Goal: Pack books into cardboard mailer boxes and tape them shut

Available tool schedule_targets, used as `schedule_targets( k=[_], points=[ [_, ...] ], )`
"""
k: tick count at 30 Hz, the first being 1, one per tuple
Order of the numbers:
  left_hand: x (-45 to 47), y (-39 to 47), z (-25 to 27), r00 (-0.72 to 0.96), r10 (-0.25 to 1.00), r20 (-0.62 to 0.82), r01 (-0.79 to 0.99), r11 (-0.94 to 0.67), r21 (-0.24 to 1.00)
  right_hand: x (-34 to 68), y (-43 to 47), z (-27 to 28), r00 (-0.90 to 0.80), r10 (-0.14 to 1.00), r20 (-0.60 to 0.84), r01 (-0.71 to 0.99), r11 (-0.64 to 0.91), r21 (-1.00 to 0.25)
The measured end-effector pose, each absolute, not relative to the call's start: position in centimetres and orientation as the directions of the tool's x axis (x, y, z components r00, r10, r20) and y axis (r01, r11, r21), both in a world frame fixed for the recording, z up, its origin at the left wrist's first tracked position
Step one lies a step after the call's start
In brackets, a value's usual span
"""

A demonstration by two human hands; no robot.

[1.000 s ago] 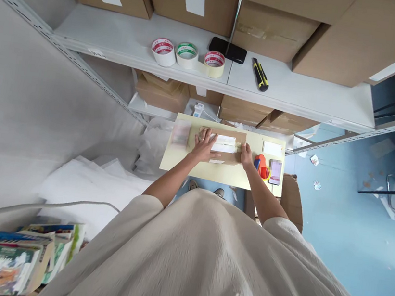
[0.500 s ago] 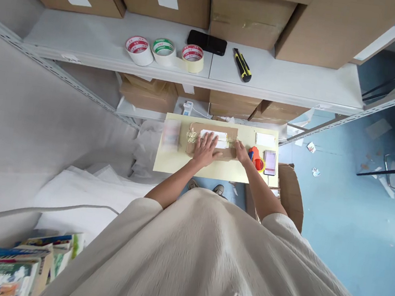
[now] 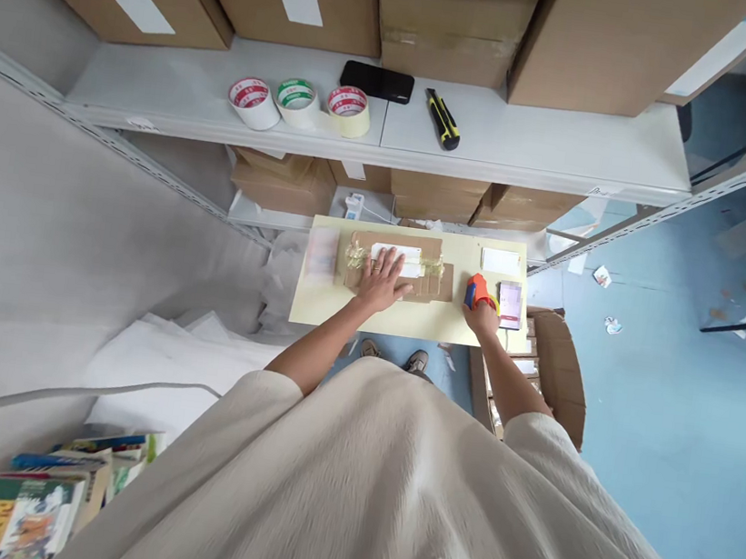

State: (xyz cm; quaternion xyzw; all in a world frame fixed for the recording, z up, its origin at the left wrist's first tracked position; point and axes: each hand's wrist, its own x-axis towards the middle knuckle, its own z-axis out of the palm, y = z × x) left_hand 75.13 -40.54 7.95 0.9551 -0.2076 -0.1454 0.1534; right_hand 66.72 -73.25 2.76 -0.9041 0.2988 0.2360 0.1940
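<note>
From where I stood, a taped cardboard box (image 3: 425,288) lay near the middle of a pale yellow counter (image 3: 439,327), a white label (image 3: 412,264) on top. The left hand (image 3: 381,282) rested on it, fingers spread wide and gripping nothing. To the right of the box, the right hand (image 3: 480,317) had its fingers curled around an orange tape dispenser (image 3: 478,288); how tightly, I could not tell. A phone (image 3: 511,303) lay just beside it, so a careless outward swing might have knocked it. With less pressure from the left palm, the box might have slid.
</note>
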Motion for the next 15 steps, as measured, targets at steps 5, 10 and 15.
schedule_targets(
  k=[5, 10, 15],
  points=[
    [75.2, -40.5, 7.5, 0.873, -0.444, -0.201, -0.354, -0.861, 0.366, 66.5, -73.9, 3.1, 0.758, -0.423, -0.496, -0.603, -0.745, -0.286],
    [75.3, -40.6, 7.2, 0.873, -0.452, -0.182, -0.361, -0.850, 0.384, 66.5, -75.6, 6.1, 0.760, -0.484, -0.434, -0.637, -0.685, -0.352],
    [75.3, -41.0, 6.9, 0.876, -0.455, -0.160, -0.359, -0.838, 0.411, 69.6, -77.5, 11.2, 0.846, -0.400, -0.351, -0.527, -0.535, -0.660]
  ],
)
